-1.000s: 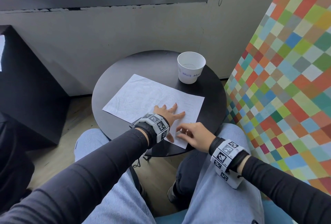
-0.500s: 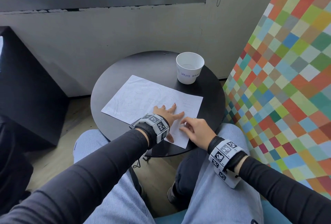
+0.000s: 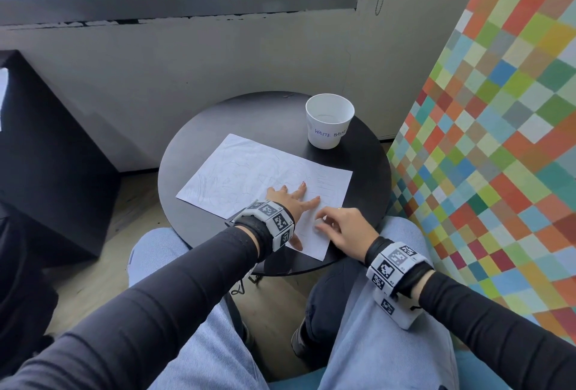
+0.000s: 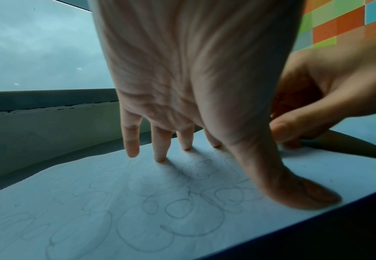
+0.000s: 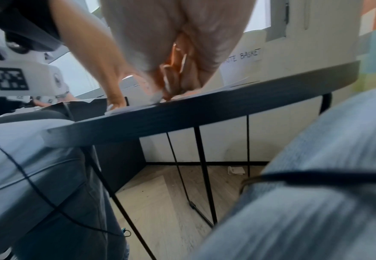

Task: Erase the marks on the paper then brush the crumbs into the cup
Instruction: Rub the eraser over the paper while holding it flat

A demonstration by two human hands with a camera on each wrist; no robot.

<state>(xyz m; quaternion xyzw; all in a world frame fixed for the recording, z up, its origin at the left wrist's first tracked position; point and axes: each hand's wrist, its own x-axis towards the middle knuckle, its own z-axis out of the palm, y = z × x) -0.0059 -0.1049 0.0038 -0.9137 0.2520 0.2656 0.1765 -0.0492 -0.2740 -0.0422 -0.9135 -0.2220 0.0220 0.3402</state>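
Note:
A white paper (image 3: pixel 249 171) with faint pencil marks (image 4: pixel 178 207) lies on the round black table (image 3: pixel 249 115). My left hand (image 3: pixel 293 198) presses flat on the paper's near part, fingers spread and straight. Just to its right, my right hand (image 3: pixel 322 223) has its fingers curled down onto the sheet near the front right corner. They pinch a small white eraser (image 4: pixel 280 146), seen in the right wrist view as a white eraser (image 5: pixel 156 97) at the fingertips. The white paper cup (image 3: pixel 328 127) marked WASTE BASKET stands upright at the table's far right, off the paper.
My knees in light jeans (image 3: pixel 374 343) sit close under the table's near edge (image 5: pixel 204 109). A coloured checkered panel (image 3: pixel 498 140) stands right of the table, a grey wall and window behind, a black block (image 3: pixel 46 156) to the left. Thin black table legs (image 5: pixel 202 167) reach the wooden floor.
My right hand has slid a short way away from me and back over the paper's near right part. My left hand has stayed pressed in place.

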